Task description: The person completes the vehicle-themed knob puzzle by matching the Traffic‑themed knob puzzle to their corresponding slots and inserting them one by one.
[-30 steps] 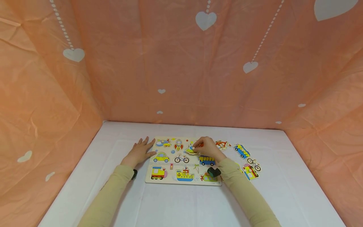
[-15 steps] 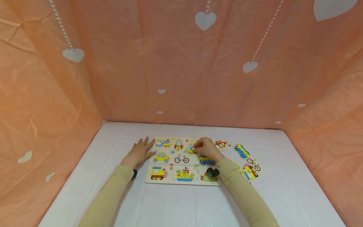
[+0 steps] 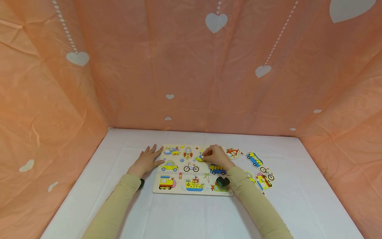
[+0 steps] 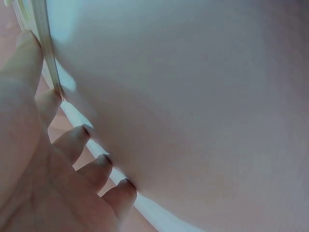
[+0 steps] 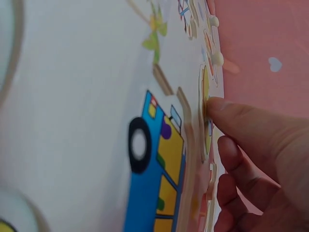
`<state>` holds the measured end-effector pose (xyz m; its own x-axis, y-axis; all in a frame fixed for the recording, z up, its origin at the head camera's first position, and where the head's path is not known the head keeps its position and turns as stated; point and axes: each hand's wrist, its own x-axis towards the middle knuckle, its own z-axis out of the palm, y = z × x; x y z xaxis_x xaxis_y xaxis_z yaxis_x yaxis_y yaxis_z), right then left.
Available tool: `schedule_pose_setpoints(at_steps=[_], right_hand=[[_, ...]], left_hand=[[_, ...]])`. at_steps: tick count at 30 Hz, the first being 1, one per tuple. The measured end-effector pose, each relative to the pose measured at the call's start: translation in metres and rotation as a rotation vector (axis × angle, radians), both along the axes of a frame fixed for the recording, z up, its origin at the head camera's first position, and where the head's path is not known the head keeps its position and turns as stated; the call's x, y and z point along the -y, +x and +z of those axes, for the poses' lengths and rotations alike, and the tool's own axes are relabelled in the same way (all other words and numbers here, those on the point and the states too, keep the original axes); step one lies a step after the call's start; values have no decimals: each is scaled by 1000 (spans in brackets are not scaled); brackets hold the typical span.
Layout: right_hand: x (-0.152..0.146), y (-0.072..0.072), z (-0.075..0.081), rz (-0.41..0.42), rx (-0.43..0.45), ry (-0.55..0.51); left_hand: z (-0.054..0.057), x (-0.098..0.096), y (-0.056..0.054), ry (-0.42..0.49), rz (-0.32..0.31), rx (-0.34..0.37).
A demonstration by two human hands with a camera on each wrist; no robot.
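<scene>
A wooden puzzle board (image 3: 179, 193) printed with vehicles lies on the white table. My left hand (image 3: 145, 161) rests at its upper left edge, fingers spread on the table, with the thumb against the board's side; in the left wrist view the fingertips of the left hand (image 4: 72, 159) press down in a row. At the board's upper right my right hand (image 3: 217, 156) pinches the knob of a yellow-and-blue puzzle piece (image 3: 199, 159), which lies in the flying-saucer-shaped spot. In the right wrist view, the thumb of the right hand (image 5: 256, 130) covers that knob.
Right of the board lie loose puzzle pieces: a helicopter piece (image 3: 234, 152), a bus piece (image 3: 254, 159), a bicycle piece (image 3: 267, 173) and a train piece (image 3: 264, 181). The right sleeve partly hides a yellow piece (image 3: 250, 176). A peach curtain (image 3: 191, 109) stands behind the table.
The yellow-and-blue puzzle piece in my right hand has shifted slightly and sits flatter on the board. My left hand has stayed put.
</scene>
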<state>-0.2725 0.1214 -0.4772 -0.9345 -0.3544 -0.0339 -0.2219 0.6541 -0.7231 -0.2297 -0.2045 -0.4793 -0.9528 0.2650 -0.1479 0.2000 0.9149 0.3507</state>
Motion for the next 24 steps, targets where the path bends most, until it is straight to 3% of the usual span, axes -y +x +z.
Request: schedule_pose_setpoints(at_steps=[10,19,24], right_hand=[[-3,0,1,-7,19,-12],[-25,-3,11,-87,105,-66],[-44,-3,17,-102,50,-40]], left_hand=[[1,-1,-1,-7,3,-3],[0,1,-3,-11,5,-3],[0,1,-2,-6,9,-2]])
